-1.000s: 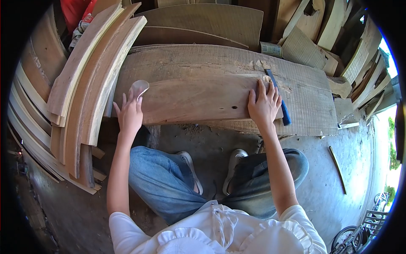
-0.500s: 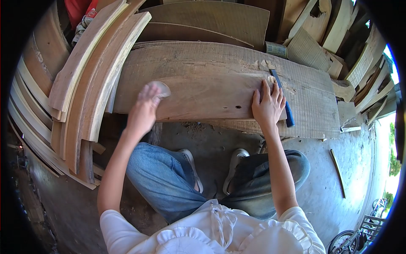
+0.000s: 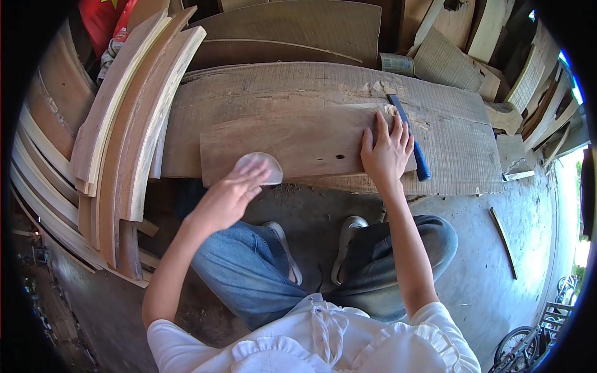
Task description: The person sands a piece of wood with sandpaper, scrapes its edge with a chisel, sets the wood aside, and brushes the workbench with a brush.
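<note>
A smooth wooden board (image 3: 280, 140) with small dark knots lies on a larger rough plank (image 3: 249, 87). My left hand (image 3: 239, 186) has its fingers on a pale round sanding disc (image 3: 272, 169) at the board's near edge, toward its left end; the fingers are slightly blurred. At the board's right end my right hand (image 3: 387, 149) rests flat with its fingers spread. Just beyond that hand lies a tool with a dark blade and a blue handle (image 3: 421, 163), partly hidden by the fingers.
Curved boards (image 3: 134, 124) are stacked at the left. More planks (image 3: 292, 28) and wood offcuts stand behind, with a can (image 3: 397, 64) among them. A thin strip (image 3: 504, 242) lies on the concrete floor (image 3: 460, 255). A bicycle (image 3: 519, 348) stands at lower right.
My left hand has moved with the disc from the board's left end rightward and down to its near edge. My right hand stays on the right end.
</note>
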`<state>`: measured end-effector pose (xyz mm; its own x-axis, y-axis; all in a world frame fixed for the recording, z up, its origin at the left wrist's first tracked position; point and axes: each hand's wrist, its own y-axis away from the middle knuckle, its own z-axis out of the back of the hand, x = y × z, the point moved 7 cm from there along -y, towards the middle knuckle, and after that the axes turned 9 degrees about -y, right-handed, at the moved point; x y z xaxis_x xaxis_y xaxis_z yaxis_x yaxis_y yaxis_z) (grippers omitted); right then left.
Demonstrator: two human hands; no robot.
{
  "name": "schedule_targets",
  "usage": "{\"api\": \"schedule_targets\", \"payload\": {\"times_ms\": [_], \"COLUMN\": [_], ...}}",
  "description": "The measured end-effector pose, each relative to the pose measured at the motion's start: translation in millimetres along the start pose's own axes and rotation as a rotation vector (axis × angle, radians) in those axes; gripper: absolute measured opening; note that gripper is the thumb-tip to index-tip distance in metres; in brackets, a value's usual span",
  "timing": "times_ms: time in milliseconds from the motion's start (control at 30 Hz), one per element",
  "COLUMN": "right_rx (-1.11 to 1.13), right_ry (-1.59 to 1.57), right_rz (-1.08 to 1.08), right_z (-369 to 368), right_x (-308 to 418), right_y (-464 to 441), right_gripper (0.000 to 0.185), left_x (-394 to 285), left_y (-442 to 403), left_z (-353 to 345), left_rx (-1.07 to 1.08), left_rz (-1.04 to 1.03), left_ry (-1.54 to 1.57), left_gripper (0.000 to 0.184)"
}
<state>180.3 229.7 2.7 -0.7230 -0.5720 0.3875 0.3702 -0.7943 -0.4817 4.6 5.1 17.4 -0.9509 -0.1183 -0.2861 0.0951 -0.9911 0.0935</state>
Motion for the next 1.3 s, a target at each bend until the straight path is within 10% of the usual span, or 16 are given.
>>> {"api": "schedule_targets", "payload": {"times_ms": [233,467,633,900,1300], "right_rx": [-0.023,-0.021,-0.014,0.014,0.232], "right_ry": [-0.003,-0.009,-0.015,0.057,0.294], "right_rz": [0.011,0.008,0.026,0.060,0.097], "right_z": [1.7,0.2,1.0,-2.9,-17.4], "right_x": [0.5,0.6,0.1,5.5,12.3], "right_y": [-0.5,0.4,1.1,-1.1,-29.9], "right_gripper": [0.045,0.045,0.044,0.047,0.052], "left_x": [80.9,-18.0,38.0,75.6,-54.4], "left_y": [-3.5,-12.6,-21.8,-20.1,-46.8], "left_z": [24.8,-1.9,27.5,22.5,-11.0], "left_rx": [-0.390,-0.106,-0.260,-0.319,-0.312], "left_rz": [0.263,-0.094,0.339,0.473,-0.213], "left_ry": [-0.058,-0.090,-0.134,-0.224,-0.075], "left_gripper": [0.035,0.038,0.033,0.036,0.040]}}
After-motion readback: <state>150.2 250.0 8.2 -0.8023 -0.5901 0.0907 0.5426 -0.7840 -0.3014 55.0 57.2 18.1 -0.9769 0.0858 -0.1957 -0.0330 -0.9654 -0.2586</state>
